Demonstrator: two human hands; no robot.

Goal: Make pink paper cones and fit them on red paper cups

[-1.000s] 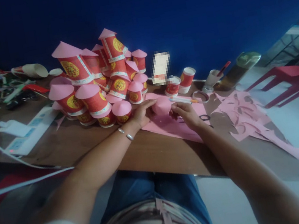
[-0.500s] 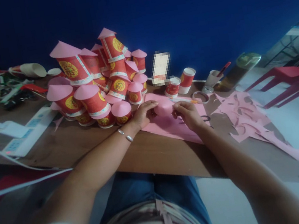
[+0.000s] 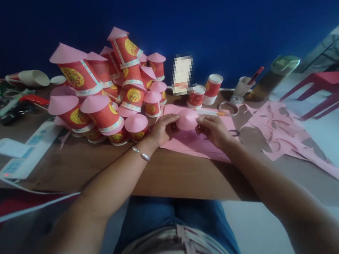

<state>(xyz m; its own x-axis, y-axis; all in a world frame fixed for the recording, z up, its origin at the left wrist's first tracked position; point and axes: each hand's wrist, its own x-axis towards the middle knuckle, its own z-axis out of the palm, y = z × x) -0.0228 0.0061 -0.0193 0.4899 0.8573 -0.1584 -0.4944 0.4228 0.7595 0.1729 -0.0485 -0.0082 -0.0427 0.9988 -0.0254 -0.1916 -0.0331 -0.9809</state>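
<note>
Between my hands is a small pink paper cone (image 3: 187,119), its point tipped up. My left hand (image 3: 166,130) pinches the cone's left edge, thumb and fingers closed on it. From the other side, my right hand (image 3: 211,127) grips the right edge with bent fingers. Under the cone lies a sheet of pink paper (image 3: 188,143) on the brown table (image 3: 164,174). A dark curved handle (image 3: 234,133), perhaps of scissors, shows beside my right wrist. To the left, several red paper cups with pink cone tops (image 3: 97,109) are stacked in a pile.
Pink paper scraps (image 3: 282,126) cover the table's right end. Behind the sheet stand two red paper cups (image 3: 213,86), a tape roll (image 3: 229,108), and a cup (image 3: 243,86) holding a red pen. A white power strip (image 3: 30,154) with its cable lies left. A red stool (image 3: 323,86) stands right.
The cone has tilted so that its pointed top and sloping side show more clearly. Both hands keep their hold in nearly the same place. The view has shifted slightly.
</note>
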